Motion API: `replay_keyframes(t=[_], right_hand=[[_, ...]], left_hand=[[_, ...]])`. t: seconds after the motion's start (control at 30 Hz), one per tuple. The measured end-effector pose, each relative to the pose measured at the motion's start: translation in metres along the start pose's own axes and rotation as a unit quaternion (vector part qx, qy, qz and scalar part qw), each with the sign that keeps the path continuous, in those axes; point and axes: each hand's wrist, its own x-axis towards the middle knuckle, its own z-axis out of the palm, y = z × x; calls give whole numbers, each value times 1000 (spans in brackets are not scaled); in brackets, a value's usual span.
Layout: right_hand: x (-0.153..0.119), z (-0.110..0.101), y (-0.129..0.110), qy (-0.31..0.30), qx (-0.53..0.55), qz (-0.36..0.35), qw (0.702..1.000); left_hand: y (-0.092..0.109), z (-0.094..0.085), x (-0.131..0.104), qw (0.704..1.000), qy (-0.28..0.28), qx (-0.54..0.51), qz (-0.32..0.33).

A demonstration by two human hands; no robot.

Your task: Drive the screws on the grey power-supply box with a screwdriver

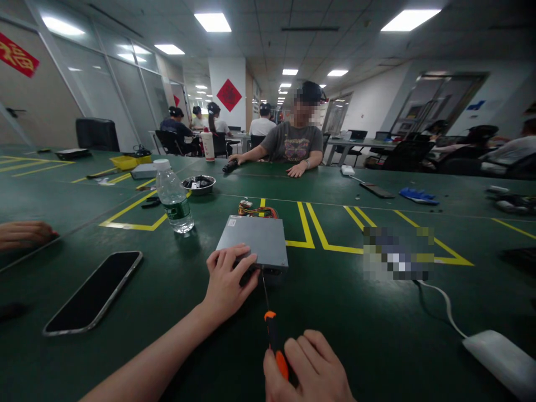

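Observation:
A grey metal computer power supply (266,237) lies on the green table in front of me, its bundle of coloured wires (262,211) coming out at the far side. My left hand (228,283) grips its near left corner, fingers over the top and thumb at the front edge. In my right hand (314,365) is a screwdriver (272,330) with an orange and black handle, the fingers closed round it. Its thin shaft points away from me, and the tip meets the near face of the power supply, where the exact contact is too small to make out.
Left of the power supply stand a water bottle (173,201) and a metal bowl (199,185) of dark parts. A phone (94,293) lies nearer me. On the right are a white power bank (502,357) with a cable and blue gloves (419,195). A person (293,139) sits opposite.

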Motion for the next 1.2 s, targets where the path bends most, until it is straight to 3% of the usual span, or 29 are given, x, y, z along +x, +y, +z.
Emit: replay_keyframes(t=[0.23,0.37,0.63,0.8,1.2], right_hand=[[3,4,-4,19,-18,1,1000],[1,0,1,-19,-4,5,1000],[-10,6,1,-34,-2,12,999],[0,3,-2,-5,-14,17,1000],[-1,3,-2,-10,-4,8,1000]], left_hand=[[0,0,0,1000,4,1,0],[0,-1,0,1000,0,3,0],[0,1,-1,1000,-6,0,-5],[1,0,0,1000,2,4,-4],[2,-2,0,1000,-3,-2,-9]])
